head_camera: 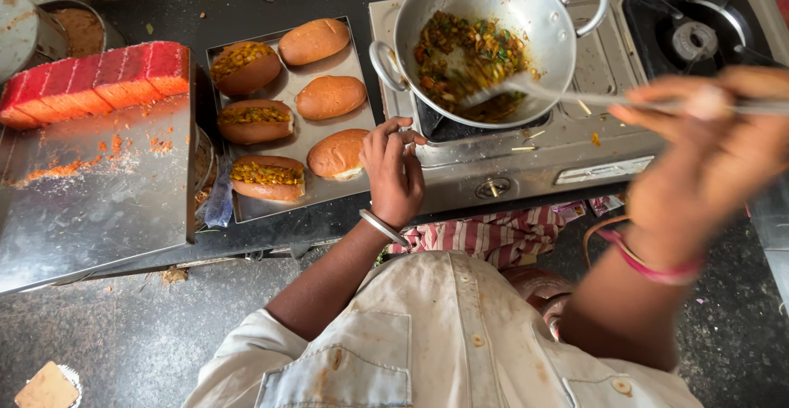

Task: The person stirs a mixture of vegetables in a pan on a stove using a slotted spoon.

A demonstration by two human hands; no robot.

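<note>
Nearest the camera is a stained pale shirt (427, 334), with a striped cloth (493, 231) just beyond it at the near edge of the counter (246, 1). The left hand (393, 170), with a metal bangle (382, 225) at the wrist, rests at the near left corner of the steel stove (526, 157), fingers curled together with nothing clamped in them, their tips close to the pan's left handle. The right hand (707, 149) is blurred, over the right part of the stove; its fingers are closed around the handle of a long metal spatula (575, 96), whose blade reaches left into the pan. A pink band (649, 267) circles that wrist.

The round metal pan (493, 30) sits on the stove's left burner, tilted towards the camera, with a chopped, mixed filling (468, 59) of brown, green and orange bits in its bottom. A bare burner (694, 38) is at the stove's far right corner.

Left of the stove lies a steel tray (288, 96) of buns: three topped with filling along its left edge, three plain along its right edge. Further left, a larger steel tray (99, 194) carries a row of red-topped cake slices (99, 79) along its far edge, with crumbs scattered below them.
</note>
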